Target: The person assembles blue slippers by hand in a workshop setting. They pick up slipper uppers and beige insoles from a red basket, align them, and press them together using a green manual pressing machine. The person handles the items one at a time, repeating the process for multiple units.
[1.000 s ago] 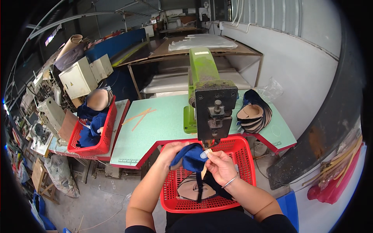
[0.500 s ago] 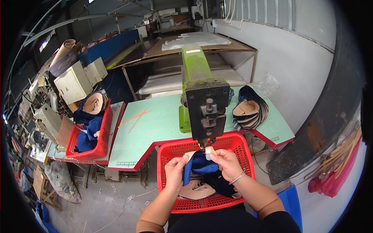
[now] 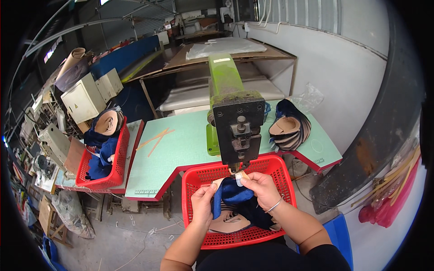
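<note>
Both hands stretch a blue shoe upper with beige lining [image 3: 236,193] just under the head of a green machine with a black front plate [image 3: 239,126]. My left hand [image 3: 203,201] pinches its left edge between thumb and fingers. My right hand [image 3: 262,189] pinches the right edge, beside a small whitish tab [image 3: 239,179] on the beige end. That beige end sits at the machine's lower tip; whether they touch I cannot tell. Beneath the hands, a red basket [image 3: 192,230] holds more dark blue and beige pieces [image 3: 229,222].
The machine stands behind a green-topped table [image 3: 167,147] with beige strips [image 3: 156,140] on it. At right lies a stack of blue and beige uppers [image 3: 289,128]. Another red basket [image 3: 101,180] with blue pieces stands at left. A dark thick pillar [image 3: 361,135] rises at right.
The view has shifted slightly. The beige end of the upper appears a little closer to the machine's tip; both hands keep their pinch.
</note>
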{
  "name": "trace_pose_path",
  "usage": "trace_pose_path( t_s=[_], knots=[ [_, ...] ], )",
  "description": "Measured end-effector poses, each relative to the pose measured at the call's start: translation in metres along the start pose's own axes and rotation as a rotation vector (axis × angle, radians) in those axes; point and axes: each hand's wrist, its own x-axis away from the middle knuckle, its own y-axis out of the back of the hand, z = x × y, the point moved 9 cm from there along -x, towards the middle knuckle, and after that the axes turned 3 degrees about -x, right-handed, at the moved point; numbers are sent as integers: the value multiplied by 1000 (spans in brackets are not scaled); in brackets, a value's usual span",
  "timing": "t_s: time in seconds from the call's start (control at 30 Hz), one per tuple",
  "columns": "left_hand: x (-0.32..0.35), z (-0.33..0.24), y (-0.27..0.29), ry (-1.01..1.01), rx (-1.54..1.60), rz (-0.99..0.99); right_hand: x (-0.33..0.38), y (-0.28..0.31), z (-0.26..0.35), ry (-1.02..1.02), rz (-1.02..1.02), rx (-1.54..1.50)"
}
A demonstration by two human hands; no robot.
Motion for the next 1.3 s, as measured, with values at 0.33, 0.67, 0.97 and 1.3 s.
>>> trace_pose_path(
  t_s=[0.33, 0.67, 0.97, 1.3],
  knots=[
    [4, 10, 16, -15, -43, 8, -6, -10, 6, 27, 63, 219],
    [3, -49, -88, -358, -828, 371, -32, -8, 44, 5, 435, 944],
    [-3, -20, -69, -304, -435, 94, -41, 9, 60, -62, 581, 1061],
    [-3, -16, -70, -255, -286, 103, -40, -5, 74, -3, 566, 1013]
  ],
)
